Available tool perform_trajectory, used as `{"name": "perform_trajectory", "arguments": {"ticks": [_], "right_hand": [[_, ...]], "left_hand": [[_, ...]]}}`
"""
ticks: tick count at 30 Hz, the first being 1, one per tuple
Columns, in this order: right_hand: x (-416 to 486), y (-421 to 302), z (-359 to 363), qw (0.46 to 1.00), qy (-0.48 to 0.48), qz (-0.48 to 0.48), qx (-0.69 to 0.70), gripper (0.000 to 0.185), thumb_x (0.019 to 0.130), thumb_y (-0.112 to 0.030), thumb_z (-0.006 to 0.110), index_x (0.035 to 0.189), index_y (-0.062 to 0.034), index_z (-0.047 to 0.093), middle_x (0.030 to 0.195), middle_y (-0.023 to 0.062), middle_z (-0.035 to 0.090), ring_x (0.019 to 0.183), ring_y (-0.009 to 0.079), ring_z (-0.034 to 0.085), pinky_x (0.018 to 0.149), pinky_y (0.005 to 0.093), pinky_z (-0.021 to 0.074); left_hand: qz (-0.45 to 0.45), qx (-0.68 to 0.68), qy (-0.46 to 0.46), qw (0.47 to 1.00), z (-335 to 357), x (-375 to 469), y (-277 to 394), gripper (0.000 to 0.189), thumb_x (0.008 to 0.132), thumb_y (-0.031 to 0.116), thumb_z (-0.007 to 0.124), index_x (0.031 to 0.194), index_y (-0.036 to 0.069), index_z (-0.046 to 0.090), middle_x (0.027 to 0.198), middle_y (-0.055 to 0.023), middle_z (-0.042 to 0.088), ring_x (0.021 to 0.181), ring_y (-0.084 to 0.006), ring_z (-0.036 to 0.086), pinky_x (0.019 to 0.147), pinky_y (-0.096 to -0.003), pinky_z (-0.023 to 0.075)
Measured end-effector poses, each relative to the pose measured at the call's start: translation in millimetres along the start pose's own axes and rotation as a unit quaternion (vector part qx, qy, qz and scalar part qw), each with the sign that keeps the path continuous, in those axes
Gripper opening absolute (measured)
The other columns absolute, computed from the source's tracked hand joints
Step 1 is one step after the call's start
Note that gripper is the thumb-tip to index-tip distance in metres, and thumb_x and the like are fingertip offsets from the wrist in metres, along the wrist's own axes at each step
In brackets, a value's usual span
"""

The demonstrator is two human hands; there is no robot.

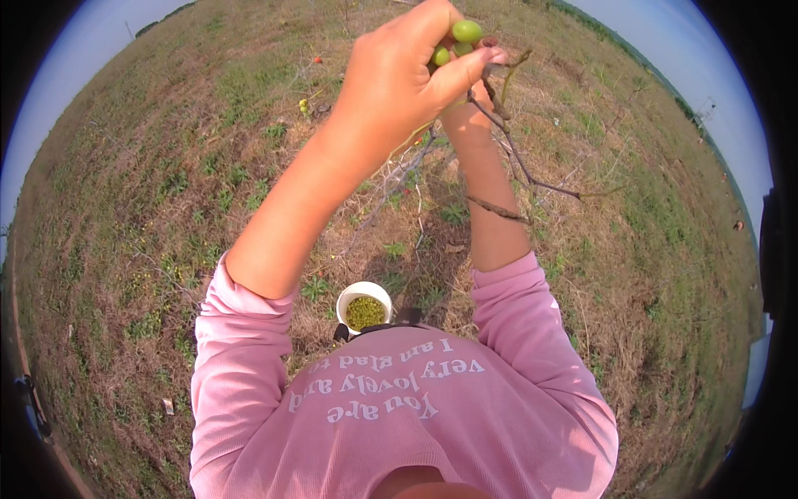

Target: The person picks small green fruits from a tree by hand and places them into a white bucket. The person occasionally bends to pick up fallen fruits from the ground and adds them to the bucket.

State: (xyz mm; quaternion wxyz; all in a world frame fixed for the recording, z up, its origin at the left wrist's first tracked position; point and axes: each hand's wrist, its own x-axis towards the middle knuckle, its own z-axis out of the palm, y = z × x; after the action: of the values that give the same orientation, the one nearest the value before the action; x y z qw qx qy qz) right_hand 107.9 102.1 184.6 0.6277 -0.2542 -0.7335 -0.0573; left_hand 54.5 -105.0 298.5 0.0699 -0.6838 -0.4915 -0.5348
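My left hand (405,56) is raised at the top of the view, its fingers curled around several small green fruits (467,31). Close behind it, partly covered by it, is my right hand (477,93), beside a thin dark branch (520,165); what its fingers hold cannot be made out. The branch runs down to the right, across and past my right forearm. By my feet, a white bucket (340,305) stands on the ground with many small yellow-green fruits (365,312) in it.
Bare, pale twigs (399,174) spread below and behind my hands. Around them lies dry grass with green weeds. A few yellow-green fruits (303,106) and a red one (317,60) show at the upper left. A small pale scrap (168,406) lies at the lower left.
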Motion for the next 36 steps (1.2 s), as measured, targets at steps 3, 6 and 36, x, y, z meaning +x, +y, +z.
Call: {"name": "perform_trajectory", "arguments": {"ticks": [3, 6, 36], "right_hand": [[-1, -9, 0, 0.999, -0.009, 0.035, 0.027, 0.018, 0.086, -0.021, 0.057, 0.098, -0.0073, 0.059, 0.098, 0.0122, 0.059, 0.081, 0.0348, 0.060, 0.069, 0.0432, 0.0495], [-3, -22, -19, 0.994, -0.052, 0.097, 0.007, 0.018, 0.087, -0.019, 0.054, 0.099, -0.0070, 0.059, 0.100, 0.0130, 0.058, 0.082, 0.0351, 0.060, 0.071, 0.0421, 0.0492], [1, -19, -23, 0.994, -0.029, 0.083, 0.071, 0.014, 0.087, -0.017, 0.053, 0.096, -0.0060, 0.057, 0.094, 0.0139, 0.056, 0.081, 0.0356, 0.058, 0.070, 0.0429, 0.0477]], "left_hand": [[0.012, -0.020, 0.030, 0.999, -2, -2, -1, 0.021, 0.079, 0.022, 0.065, 0.088, 0.005, 0.059, 0.082, -0.0081, 0.057, 0.075, -0.0186, 0.055, 0.069, -0.0307, 0.0439], [-0.002, -0.152, 0.022, 0.988, 1, -2, -3, 0.018, 0.080, 0.020, 0.065, 0.088, 0.005, 0.059, 0.081, -0.0066, 0.056, 0.074, -0.0184, 0.054, 0.069, -0.0300, 0.0431], [0.121, -0.020, 0.126, 0.984, -3, -8, 15, 0.015, 0.085, 0.011, 0.065, 0.091, 0.000, 0.056, 0.075, 0.0012, 0.052, 0.056, -0.0011, 0.036, 0.049, -0.0154, 0.0279]]}}
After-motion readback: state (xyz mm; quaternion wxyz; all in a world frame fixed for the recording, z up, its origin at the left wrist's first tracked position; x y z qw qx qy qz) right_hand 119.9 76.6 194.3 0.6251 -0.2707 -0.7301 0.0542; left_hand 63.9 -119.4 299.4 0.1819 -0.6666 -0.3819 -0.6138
